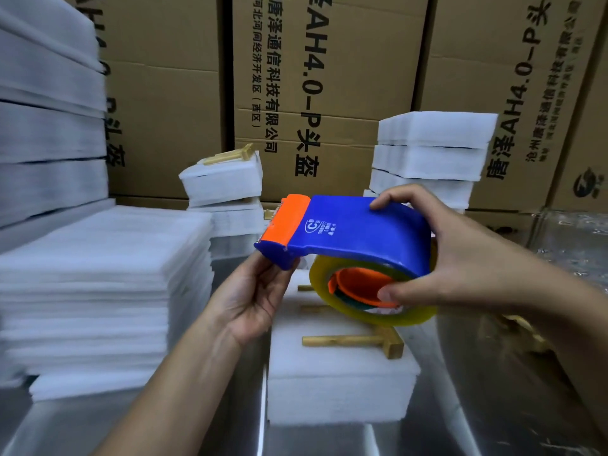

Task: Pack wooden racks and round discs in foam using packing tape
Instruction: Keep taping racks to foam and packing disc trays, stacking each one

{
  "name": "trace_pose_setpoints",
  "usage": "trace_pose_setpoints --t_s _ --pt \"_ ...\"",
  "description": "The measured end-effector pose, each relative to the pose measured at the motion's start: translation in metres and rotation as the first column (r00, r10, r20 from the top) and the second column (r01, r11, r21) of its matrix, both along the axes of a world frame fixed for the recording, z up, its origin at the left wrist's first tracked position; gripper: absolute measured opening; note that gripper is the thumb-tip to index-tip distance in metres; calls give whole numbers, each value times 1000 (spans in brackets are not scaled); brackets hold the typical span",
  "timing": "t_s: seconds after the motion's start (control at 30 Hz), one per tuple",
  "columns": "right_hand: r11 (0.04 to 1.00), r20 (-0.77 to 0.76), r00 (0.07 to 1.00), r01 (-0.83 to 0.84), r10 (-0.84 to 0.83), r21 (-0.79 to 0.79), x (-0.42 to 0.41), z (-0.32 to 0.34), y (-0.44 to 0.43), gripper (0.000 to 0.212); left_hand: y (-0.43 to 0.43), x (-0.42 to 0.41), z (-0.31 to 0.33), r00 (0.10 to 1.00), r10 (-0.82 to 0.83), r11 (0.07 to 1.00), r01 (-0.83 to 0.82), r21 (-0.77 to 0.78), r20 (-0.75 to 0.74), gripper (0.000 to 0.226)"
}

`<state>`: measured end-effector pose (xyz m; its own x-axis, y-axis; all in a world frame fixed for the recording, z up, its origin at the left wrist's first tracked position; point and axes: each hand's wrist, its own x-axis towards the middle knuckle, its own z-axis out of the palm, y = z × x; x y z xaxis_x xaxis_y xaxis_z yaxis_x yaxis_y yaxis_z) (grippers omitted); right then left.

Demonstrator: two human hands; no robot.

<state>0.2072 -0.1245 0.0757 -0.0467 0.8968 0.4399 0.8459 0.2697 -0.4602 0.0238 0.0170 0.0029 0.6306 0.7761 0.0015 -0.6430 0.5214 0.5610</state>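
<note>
My right hand grasps the tape dispenser; my left hand grips its blade end; a wooden rack lies at the right edge of the foam block.

One wide-angle camera sat on the person's head, facing forward and down over the metal table. It was close: the left hand and right hand on the tape dispenser filled the centre. Cardboard boxes closed 12 o'clock; the 9 o'clock edge looked blurred, perhaps by motion
</note>
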Motion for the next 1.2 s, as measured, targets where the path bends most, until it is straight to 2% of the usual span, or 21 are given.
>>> trace_pose_setpoints --t_s 0.07,0.13,0.23,0.3,0.4,0.5,0.53,0.57,0.63,0.67,0.7,0.73,0.83,0.93,1.07,1.2 --pt "992 104 994 25 -38 124 0 -2 1 75 0 -1 0 999 33 999 -33 14 -9 33" --pt "971 117 991 30 -60 239 2 -3 1 69 1 -2 -1 994 84 995 -81 50 -70 32" --pt "941 116 992 6 -49 337 7 -6 0 65 2 -1 -1 927 205 965 -137 222 -316 11" --pt "939 132 991 -16 -32 343 10 -8 0 68 4 0 -1 846 311 924 -162 346 -434 16" --pt "953 199 980 -36 -25 301 17 -14 4 80 10 -4 1 671 563 789 -265 554 -481 18" --pt "971 240 970 -21 -38 237 37 -15 5 90 9 -10 2 528 757 610 -358 707 -386 21" --pt "974 199 979 -6 -41 227 46 -13 3 92 8 -13 2 448 825 523 -373 767 -344 20" --pt "975 142 989 2 -34 220 57 -9 -1 90 6 -17 5 324 895 415 -355 838 -306 19" --pt "977 22 1000 3 -8 215 82 -6 -10 89 2 -26 13 -44 983 170 -151 974 -178 21" --pt "975 -18 1000 9 -6 222 96 -7 -14 90 1 -28 20 -176 978 107 -20 994 -109 23" --pt "972 -37 999 23 -15 232 110 -8 -18 89 -1 -28 27 -240 968 99 75 992 -78 24" --pt "969 -47 998 45 -34 242 122 -11 -22 88 -3 -27 34 -268 961 109 155 982 -64 23" --pt "966 -83 995 76 -57 246 150 -17 -30 85 -3 -23 45 -280 960 107 361 926 -2 14" --pt "975 -153 988 44 -10 218 165 -18 -32 85 3 -32 48 -291 957 121 418 900 7 18" --pt "981 -111 993 55 -35 187 165 -17 -30 82 -5 -35 31 -400 916 250 600 760 14 8" --pt "993 -81 996 47 -38 108 164 -25 -22 83 -4 -34 11 -436 899 335 742 581 37 12"
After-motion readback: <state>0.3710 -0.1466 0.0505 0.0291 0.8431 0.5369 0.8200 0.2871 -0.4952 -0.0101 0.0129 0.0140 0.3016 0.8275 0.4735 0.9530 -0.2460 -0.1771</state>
